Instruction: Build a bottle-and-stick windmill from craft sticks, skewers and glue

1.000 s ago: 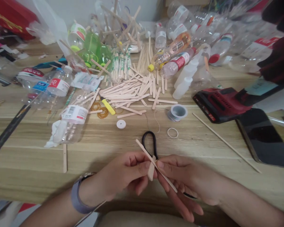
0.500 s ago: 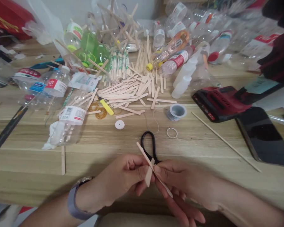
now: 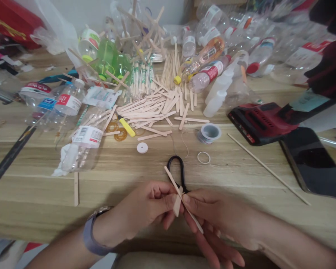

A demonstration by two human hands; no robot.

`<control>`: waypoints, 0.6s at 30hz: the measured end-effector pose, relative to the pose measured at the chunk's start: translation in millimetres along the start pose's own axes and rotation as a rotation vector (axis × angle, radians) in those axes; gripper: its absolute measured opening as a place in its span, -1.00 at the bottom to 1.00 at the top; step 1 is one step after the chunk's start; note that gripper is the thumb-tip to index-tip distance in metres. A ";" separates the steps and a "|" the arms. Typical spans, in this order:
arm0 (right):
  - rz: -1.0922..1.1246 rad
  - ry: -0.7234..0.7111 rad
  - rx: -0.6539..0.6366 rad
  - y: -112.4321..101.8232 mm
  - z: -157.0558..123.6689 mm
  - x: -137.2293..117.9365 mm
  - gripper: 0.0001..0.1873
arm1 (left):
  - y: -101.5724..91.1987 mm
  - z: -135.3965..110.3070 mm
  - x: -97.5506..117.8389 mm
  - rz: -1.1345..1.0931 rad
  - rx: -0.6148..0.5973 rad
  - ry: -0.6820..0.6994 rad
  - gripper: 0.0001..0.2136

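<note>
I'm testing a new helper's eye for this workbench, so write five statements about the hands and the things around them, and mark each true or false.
1. The left hand and right hand both grip the crossed wooden sticks. True.
2. The watch is on the right wrist. False: it is on the left wrist.
3. The yellow-handled tool lies near the heap of loose sticks. True.
4. The white disc is in the left hand. False: it lies on the wooden tabletop.
5. The phone lies to the right of the long thin rod. True.
</note>
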State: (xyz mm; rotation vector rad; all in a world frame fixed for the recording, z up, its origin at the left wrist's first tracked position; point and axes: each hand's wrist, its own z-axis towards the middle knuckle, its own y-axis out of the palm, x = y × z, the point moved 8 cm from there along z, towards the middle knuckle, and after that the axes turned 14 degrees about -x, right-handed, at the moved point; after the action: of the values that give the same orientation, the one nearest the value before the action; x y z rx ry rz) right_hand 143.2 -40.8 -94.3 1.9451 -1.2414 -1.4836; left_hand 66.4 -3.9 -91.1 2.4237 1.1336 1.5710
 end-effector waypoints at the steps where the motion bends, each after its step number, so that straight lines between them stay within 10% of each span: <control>1: 0.013 0.005 -0.005 -0.3 0.0 1.8 -0.54 | 0.4 -0.2 0.0 -0.005 0.005 -0.005 -0.61; 13: -0.084 0.034 0.022 -1.5 -12.6 -6.1 -0.45 | 3.2 1.3 -6.6 -0.050 -0.062 0.011 -0.60; 18: -0.558 0.091 0.369 -20.8 -30.6 -31.8 -0.53 | 8.6 -2.8 0.3 -0.092 -0.101 0.028 -0.57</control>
State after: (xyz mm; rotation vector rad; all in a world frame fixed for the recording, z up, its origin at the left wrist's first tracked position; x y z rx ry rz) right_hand 178.2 -9.6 -81.0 2.7420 -1.0344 -1.4519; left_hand 68.9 -11.0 -86.0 2.2596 1.1235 1.5982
